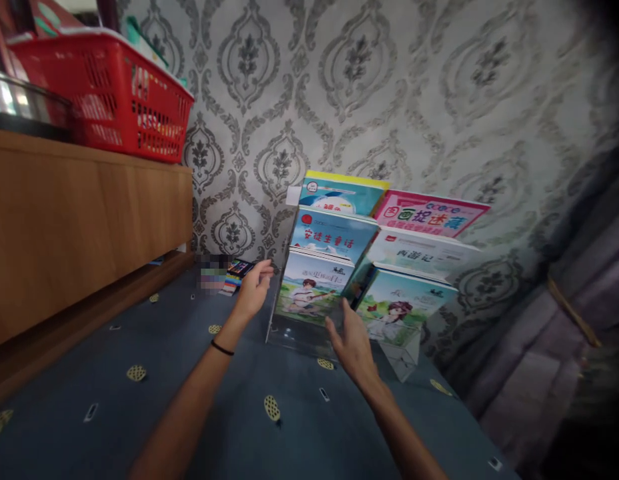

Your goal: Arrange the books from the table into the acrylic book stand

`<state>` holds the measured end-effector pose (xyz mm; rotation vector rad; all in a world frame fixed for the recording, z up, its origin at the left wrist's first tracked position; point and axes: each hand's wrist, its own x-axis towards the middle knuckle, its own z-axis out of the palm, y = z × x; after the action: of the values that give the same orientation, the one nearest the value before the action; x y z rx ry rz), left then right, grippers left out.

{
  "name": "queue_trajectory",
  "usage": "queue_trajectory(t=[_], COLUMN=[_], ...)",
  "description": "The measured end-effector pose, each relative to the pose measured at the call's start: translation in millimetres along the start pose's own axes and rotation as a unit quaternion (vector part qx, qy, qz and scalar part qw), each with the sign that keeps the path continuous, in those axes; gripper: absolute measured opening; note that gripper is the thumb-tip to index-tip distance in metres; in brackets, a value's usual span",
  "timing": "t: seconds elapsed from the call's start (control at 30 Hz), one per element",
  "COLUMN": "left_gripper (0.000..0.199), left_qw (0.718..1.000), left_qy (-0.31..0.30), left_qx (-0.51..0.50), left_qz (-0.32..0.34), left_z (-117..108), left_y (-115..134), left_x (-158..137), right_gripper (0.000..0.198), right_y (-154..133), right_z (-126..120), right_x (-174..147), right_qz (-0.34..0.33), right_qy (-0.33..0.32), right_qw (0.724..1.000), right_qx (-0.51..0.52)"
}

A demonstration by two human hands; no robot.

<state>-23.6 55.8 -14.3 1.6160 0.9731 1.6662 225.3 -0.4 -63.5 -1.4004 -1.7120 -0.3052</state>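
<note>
Two clear tiered racks of picture books stand side by side against the wall. My left hand (253,292) is just left of the left rack (302,341), its fingers stretched out and holding nothing. At the lower right corner of that rack is my right hand (355,343), with thumb and fingers apart; I cannot tell whether it touches. The left rack's front tier holds a book with a guitar player on its cover (309,287). Behind it are a blue book (334,235) and a yellow-topped one (344,188). The right rack (402,360) holds a green book (404,297), a pale book (424,253) and a pink book (434,212).
A small stack of books (234,275) lies by the wall on the dark patterned cloth (199,393). To the left, a wooden cabinet (89,227) carries a red basket (109,93) and a glass-lidded pan (24,107). A grey curtain (534,340) hangs at right.
</note>
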Motion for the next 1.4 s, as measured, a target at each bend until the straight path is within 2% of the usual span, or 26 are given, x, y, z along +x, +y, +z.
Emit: queue_trajectory(t=[0.17, 0.43, 0.53, 0.7, 0.9, 1.13, 1.4], left_gripper=[0.043, 0.049, 0.052, 0.054, 0.054, 0.052, 0.052], left_qw=[0.999, 0.993, 0.990, 0.990, 0.993, 0.993, 0.993], left_qy=[-0.008, 0.009, 0.010, 0.034, 0.018, 0.008, 0.011], left_qx=[-0.021, 0.094, 0.121, 0.108, 0.091, 0.101, 0.097], left_qz=[-0.027, 0.065, 0.070, 0.088, 0.075, 0.057, 0.062], left_z=[-0.4, 29.1, 37.2, 45.5, 47.0, 42.6, 39.8], left_y=[-8.5, -15.5, -11.9, -7.4, -5.1, -2.5, -3.0], left_x=[4.7, -9.5, -16.5, -25.0, -25.4, -23.1, -23.4], right_gripper=[0.062, 0.083, 0.085, 0.087, 0.075, 0.069, 0.065], right_y=[2.8, 10.5, 6.7, -8.9, -18.2, -18.0, -19.1], right_z=[-14.0, -10.7, -11.6, -13.1, -8.3, -9.5, -7.8], right_x=[-5.5, 13.3, 19.2, 26.9, 31.1, 30.6, 28.2], right_qz=[0.060, 0.147, 0.175, 0.211, 0.171, 0.127, 0.142], right_qy=[-0.012, -0.009, -0.019, -0.033, -0.060, -0.088, -0.076], right_qw=[0.995, 0.954, 0.943, 0.931, 0.928, 0.942, 0.940], right_qx=[0.084, 0.260, 0.284, 0.297, 0.325, 0.297, 0.300])
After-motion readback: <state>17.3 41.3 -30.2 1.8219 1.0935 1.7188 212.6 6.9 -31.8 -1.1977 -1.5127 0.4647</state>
